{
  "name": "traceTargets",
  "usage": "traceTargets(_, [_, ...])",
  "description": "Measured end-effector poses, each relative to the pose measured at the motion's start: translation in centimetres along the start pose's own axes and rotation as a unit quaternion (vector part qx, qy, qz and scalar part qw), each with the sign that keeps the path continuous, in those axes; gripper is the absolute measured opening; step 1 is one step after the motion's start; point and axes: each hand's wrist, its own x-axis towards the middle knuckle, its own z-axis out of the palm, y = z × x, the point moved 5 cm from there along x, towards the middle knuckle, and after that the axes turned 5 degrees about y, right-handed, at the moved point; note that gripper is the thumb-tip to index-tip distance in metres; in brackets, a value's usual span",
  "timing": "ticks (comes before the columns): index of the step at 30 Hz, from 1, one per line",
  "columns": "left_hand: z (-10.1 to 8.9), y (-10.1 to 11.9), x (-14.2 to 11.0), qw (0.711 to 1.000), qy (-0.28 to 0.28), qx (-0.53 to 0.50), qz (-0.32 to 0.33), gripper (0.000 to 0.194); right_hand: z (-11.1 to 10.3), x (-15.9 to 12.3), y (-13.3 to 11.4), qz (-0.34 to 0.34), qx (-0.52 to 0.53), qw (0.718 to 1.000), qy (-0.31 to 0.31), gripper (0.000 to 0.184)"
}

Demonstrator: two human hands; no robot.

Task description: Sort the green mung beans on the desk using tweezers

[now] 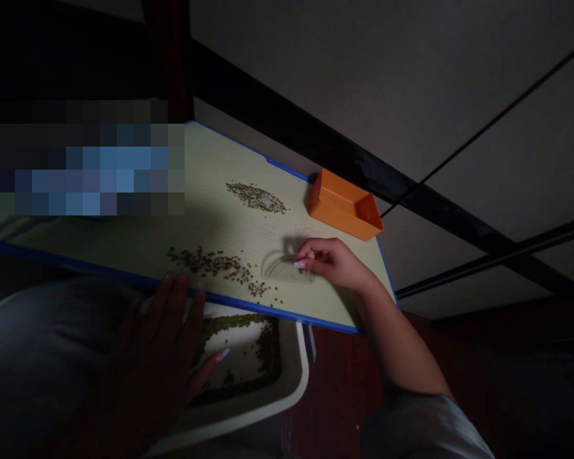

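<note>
In my right hand (325, 261) is a clear plastic protractor (284, 271), pinched near its right side and held at the tabletop. Just left of it, a loose strip of small green beans or seeds (220, 266) lies along the near part of the table. My left hand (172, 325) reaches over the near edge with fingers stretched out and nothing visible in it. Partly under that hand, a white tub (302, 376) holds more of the green pieces, gathered mostly along its walls. A second small pile (256, 197) rests farther back.
An orange open box (344, 204) stands at the table's back right corner. The pale tabletop (210, 153) has a blue rim (277, 312). Beyond it rise pale panels (387, 83) with dark bars. A pixelated patch hides the left side. Reddish floor (339, 382) shows below.
</note>
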Motion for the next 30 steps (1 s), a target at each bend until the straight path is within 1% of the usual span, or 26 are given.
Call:
traceTargets(5, [0.0, 0.1, 0.1, 1.000, 0.003, 0.001, 0.004, 0.088, -0.5, -0.3, 0.4, 0.033, 0.001, 0.998, -0.049, 0.011])
traceTargets(9, [0.0, 0.0, 0.1, 1.000, 0.010, -0.005, 0.000, 0.086, -0.5, -0.8, 0.1, 0.061, 0.015, 0.993, -0.099, 0.014])
traceTargets(12, [0.0, 0.0, -0.1, 1.000, 0.007, -0.006, -0.001, 0.087, -0.5, -1.1, -0.2, 0.071, 0.018, 0.990, -0.122, 0.015])
traceTargets(19, [0.1, 0.0, -0.2, 1.000, 0.001, -0.003, 0.004, 0.085, -0.1, -1.1, -0.5, 0.070, 0.013, 0.989, -0.133, 0.014])
traceTargets(25, [0.0, 0.0, -0.1, 1.000, -0.002, -0.001, 0.002, 0.088, 0.4, -1.1, -0.8, 0.064, 0.015, 0.991, -0.118, 0.015])
traceTargets(30, [0.1, 0.0, -0.1, 1.000, -0.003, -0.001, -0.004, 0.086, 0.9, -1.1, -0.8, 0.045, 0.023, 0.992, -0.117, 0.017])
